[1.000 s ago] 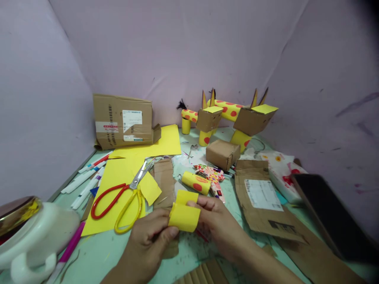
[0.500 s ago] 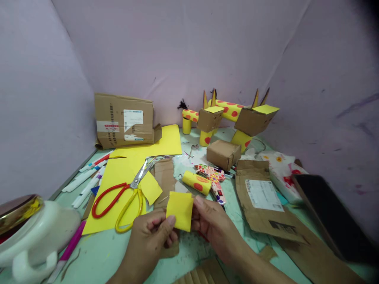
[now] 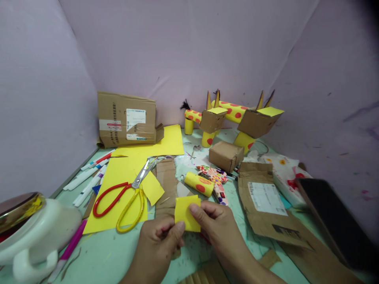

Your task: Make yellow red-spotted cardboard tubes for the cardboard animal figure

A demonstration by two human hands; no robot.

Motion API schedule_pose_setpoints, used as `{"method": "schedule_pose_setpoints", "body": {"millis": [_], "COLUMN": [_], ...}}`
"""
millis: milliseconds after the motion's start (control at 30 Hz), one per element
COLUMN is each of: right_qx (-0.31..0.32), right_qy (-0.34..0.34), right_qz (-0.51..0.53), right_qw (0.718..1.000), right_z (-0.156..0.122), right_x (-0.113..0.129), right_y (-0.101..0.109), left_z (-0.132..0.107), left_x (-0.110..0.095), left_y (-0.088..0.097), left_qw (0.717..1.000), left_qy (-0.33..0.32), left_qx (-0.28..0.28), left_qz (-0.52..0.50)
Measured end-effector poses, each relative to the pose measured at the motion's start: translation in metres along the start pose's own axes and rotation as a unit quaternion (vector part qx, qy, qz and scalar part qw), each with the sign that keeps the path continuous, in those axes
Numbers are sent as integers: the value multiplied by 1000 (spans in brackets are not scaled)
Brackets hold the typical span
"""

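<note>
A small square of yellow paper [image 3: 185, 211] is pinched from both sides just above the table. My left hand [image 3: 156, 248] grips its lower left edge with thumb and fingers closed. My right hand [image 3: 217, 230] is closed on its right edge, thumb lying across the front. Behind it lie a yellow tube with red spots [image 3: 198, 184] and a strip of brown cardboard [image 3: 165, 179]. Red-and-yellow-handled scissors [image 3: 126, 195] rest on a yellow sheet [image 3: 118, 177] to the left.
Two yellow spotted cardboard animals [image 3: 233, 118] stand at the back by a small brown box [image 3: 225, 156]. A flattened carton [image 3: 127, 120] leans on the wall. Markers [image 3: 89, 177] lie left, a white jug [image 3: 32, 232] near left, torn cardboard [image 3: 266, 201] and a dark tablet [image 3: 334, 217] right.
The folded yellow paper was opened flat into a square, then drawn slightly right and down. My right thumb has come over its front edge; both hands keep hold.
</note>
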State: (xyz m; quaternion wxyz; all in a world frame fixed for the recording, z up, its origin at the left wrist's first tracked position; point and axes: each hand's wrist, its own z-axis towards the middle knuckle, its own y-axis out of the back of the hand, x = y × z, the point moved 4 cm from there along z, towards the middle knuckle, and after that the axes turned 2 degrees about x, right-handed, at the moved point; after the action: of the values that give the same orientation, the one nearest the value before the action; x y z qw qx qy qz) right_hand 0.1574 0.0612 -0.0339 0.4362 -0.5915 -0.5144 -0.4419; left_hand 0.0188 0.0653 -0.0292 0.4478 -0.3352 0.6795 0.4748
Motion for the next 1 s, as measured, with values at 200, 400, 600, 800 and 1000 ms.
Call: {"method": "schedule_pose_setpoints", "body": {"millis": [200, 400, 600, 800, 1000], "right_qx": [-28, -12, 60, 124, 88], "right_qy": [-4, -2, 57, -20, -68], "right_qz": [19, -20, -164, 19, 54], "right_qw": [999, 1000, 983, 992, 992], "right_z": [1, 0, -8, -6, 1], "right_x": [-1, 4, 9, 10, 6], "right_y": [3, 4, -6, -7, -1], "left_z": [-4, -6, 1, 3, 8], "left_x": [-14, -8, -15, -8, 13], "left_y": [-2, 18, 18, 22, 24], "left_qw": [995, 988, 995, 983, 952], "left_qy": [-96, -44, -24, -7, 18], "left_qx": [15, -101, -55, -118, -151], "left_qz": [15, -110, -78, -143, -265]}}
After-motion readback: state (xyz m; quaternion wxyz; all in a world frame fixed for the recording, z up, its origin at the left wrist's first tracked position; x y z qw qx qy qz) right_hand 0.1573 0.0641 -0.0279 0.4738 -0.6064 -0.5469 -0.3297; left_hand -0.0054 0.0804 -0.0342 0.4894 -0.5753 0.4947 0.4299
